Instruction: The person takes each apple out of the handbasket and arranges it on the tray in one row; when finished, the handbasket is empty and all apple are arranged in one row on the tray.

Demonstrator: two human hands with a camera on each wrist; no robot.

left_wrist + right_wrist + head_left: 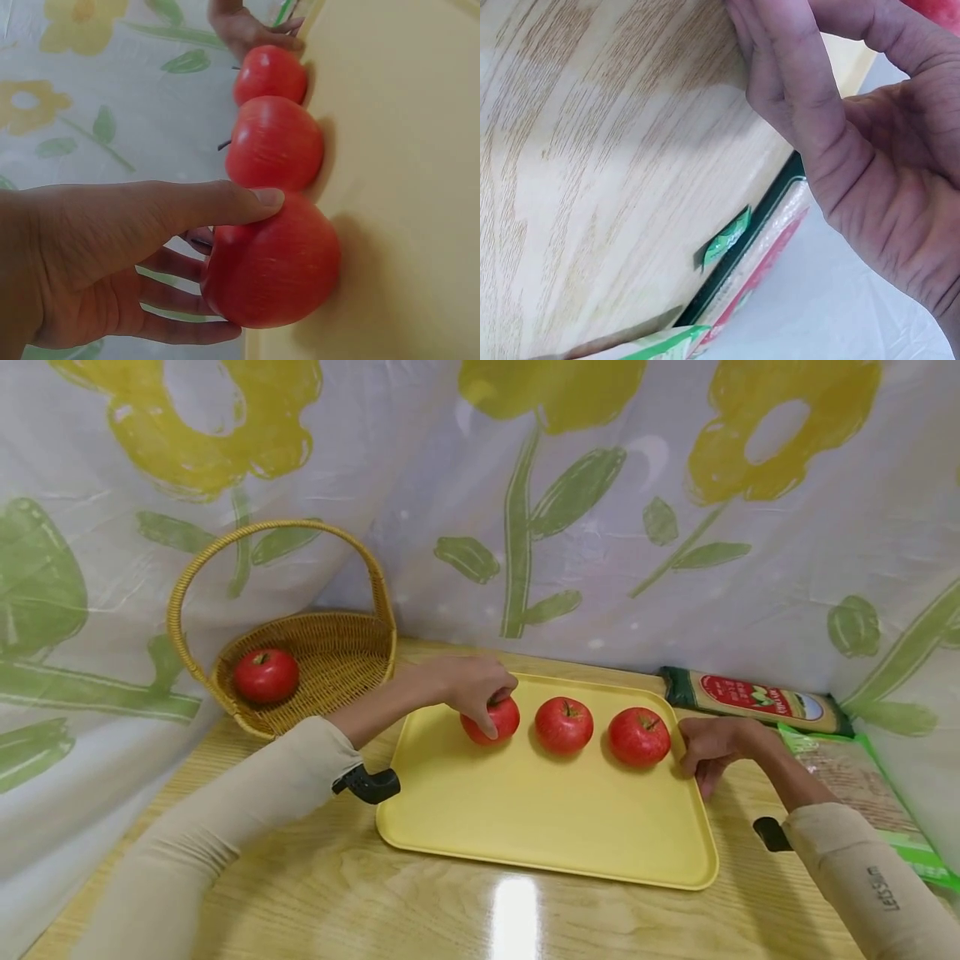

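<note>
My left hand (480,692) grips the leftmost red apple (501,724) on the yellow tray (540,827). In the left wrist view the thumb lies across the top of that apple (281,270), with the fingers around its far side. Two more apples, a middle one (564,727) and a right one (638,737), stand in a row beside it. At the tray's right rim my right hand (716,747) holds the edge with curled fingers. The right wrist view shows those bent fingers (799,67), but the tray rim is mostly hidden there.
A wicker basket (341,639) with a tall handle stands at the back left, one apple (266,676) inside. Behind the right hand lies a green-ended packet (757,697). A clear, green-edged bag (862,785) lies at the right. A flowered cloth (420,468) hangs behind the wooden table (337,893).
</note>
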